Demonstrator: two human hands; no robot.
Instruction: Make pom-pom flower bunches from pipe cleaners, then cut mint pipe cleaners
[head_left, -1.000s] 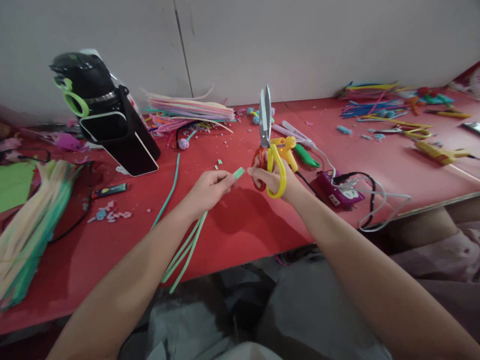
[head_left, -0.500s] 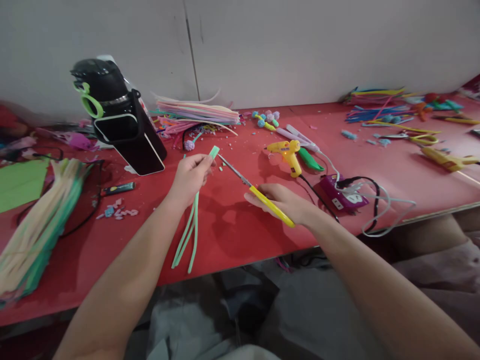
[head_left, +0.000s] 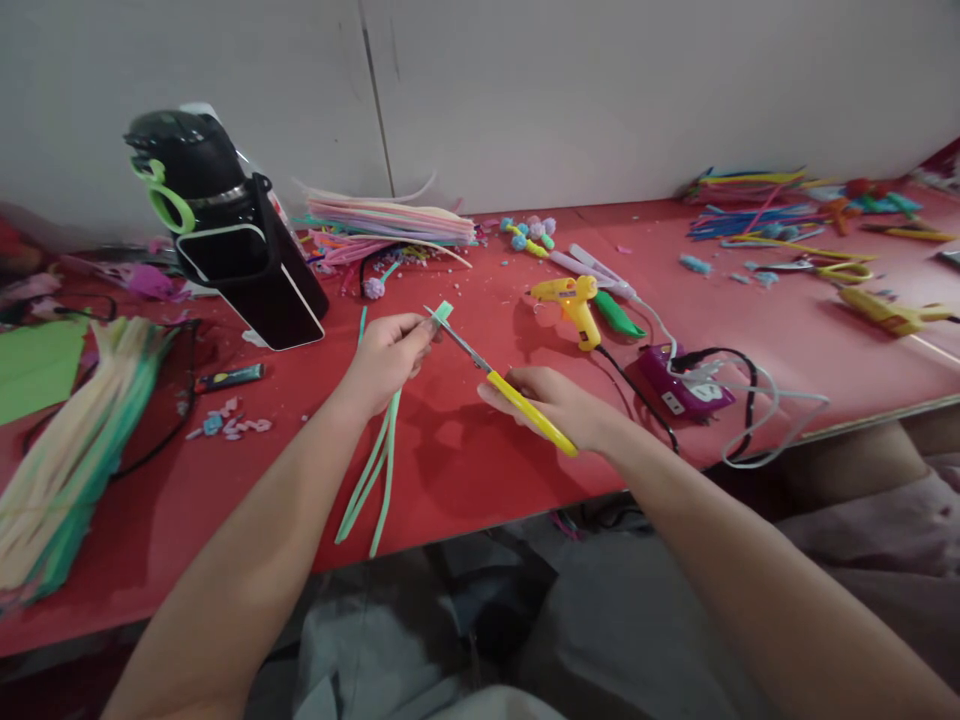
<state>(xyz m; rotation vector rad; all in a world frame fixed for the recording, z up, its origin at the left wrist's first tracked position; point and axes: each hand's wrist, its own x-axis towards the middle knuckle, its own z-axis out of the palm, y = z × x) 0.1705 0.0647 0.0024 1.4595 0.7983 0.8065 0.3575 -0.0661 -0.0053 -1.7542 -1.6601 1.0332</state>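
My left hand (head_left: 388,362) pinches several light green pipe cleaners (head_left: 387,452). Their flat, short ends poke out past my fingertips, and the long tails hang down toward the table's front edge. In my right hand (head_left: 553,398) are yellow-handled scissors (head_left: 531,412), blades pointing up and left. The blade tips lie across the green ends, right beside my left fingertips; whether they touch the stems is too fine to tell.
A black bottle (head_left: 259,270) stands at left near bundled pale pipe cleaners (head_left: 82,470). More pipe cleaners (head_left: 390,218) lie by the wall. Right of my hands are a yellow glue gun (head_left: 576,300) and a purple power strip (head_left: 686,385) with looping cords.
The green ends and the scissor blades have come together; before, the tips were just apart from them. My left hand has shifted slightly right, and the view has turned a little.
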